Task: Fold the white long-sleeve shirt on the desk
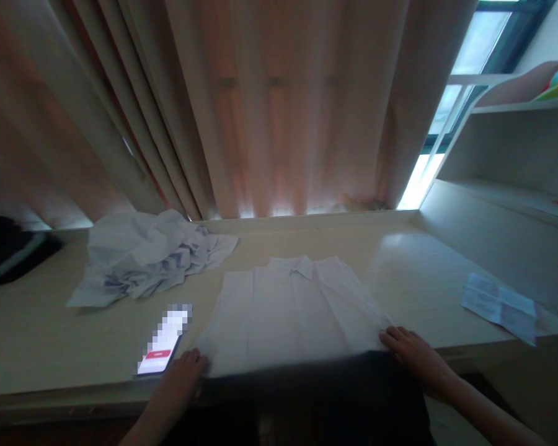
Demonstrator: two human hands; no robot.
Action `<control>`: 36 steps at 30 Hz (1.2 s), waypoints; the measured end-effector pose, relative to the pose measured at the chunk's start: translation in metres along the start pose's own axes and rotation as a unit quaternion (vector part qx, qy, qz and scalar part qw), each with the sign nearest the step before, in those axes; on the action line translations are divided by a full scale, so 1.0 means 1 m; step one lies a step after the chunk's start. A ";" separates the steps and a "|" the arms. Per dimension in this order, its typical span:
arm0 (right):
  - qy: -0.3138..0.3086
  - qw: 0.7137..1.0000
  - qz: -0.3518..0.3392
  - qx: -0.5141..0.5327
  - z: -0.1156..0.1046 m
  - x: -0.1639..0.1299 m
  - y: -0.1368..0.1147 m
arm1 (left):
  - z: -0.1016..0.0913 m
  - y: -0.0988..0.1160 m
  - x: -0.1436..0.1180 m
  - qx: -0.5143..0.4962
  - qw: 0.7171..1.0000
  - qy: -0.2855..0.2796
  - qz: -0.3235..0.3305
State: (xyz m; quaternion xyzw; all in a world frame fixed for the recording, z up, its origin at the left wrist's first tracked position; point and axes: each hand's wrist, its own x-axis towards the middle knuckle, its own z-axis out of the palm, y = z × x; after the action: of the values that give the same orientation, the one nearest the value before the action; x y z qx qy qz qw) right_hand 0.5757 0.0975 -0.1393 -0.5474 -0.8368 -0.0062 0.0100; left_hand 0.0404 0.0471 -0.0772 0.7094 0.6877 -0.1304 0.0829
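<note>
A white collared shirt [279,316] lies spread on the desk, its collar pointing away from me and its lower part reaching the front edge. At the shirt's left side, my left hand [186,371] has its fingers curled on the cloth edge. My right hand [411,353] pinches the opposite side, near the lower right corner. The fingertips of both hands are partly hidden or dim. Just beyond my left hand rests a phone [165,341] with a lit screen, its picture blurred out.
A crumpled heap of white cloth [144,254] sits at the back left, with a dark item [13,254] farther left. On the right lies a creased paper [500,303] below white shelves [516,148]. Curtains [297,124] hang behind the desk [353,238].
</note>
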 end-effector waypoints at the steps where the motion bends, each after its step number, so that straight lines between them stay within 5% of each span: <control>1: -0.001 1.000 -0.002 0.000 0.002 -0.002 0.000 | 0.000 0.000 0.000 0.006 1.000 0.000 0.004; 11: 0.018 1.000 -0.013 0.012 0.005 -0.013 0.006 | 0.022 -0.001 0.006 -0.009 1.000 0.014 0.006; 16: 0.122 0.990 -0.066 -0.010 -0.002 -0.005 0.020 | 0.008 -0.005 0.001 -0.005 0.998 0.033 0.044; 20: 0.202 0.977 -0.049 -0.041 -0.018 0.005 0.027 | 0.007 -0.027 0.005 -0.013 0.990 0.119 0.071; 26: 0.213 0.974 -0.048 -0.054 -0.040 0.004 0.020 | 0.007 -0.047 0.016 0.029 0.972 0.218 0.087; 31: 0.168 0.983 -0.057 -0.057 -0.033 -0.006 0.007 | 0.008 -0.021 0.003 0.057 0.977 0.165 0.120; 36: 0.128 0.989 -0.061 -0.032 -0.019 -0.015 0.006 | 0.041 -0.008 0.001 0.046 0.984 0.128 0.118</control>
State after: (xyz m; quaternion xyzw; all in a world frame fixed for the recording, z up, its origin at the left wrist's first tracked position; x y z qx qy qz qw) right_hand 0.5872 0.0855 -0.1209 -0.4905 -0.8596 -0.1037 0.0988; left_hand 0.0298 0.0364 -0.1160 0.7993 0.5975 -0.0592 -0.0235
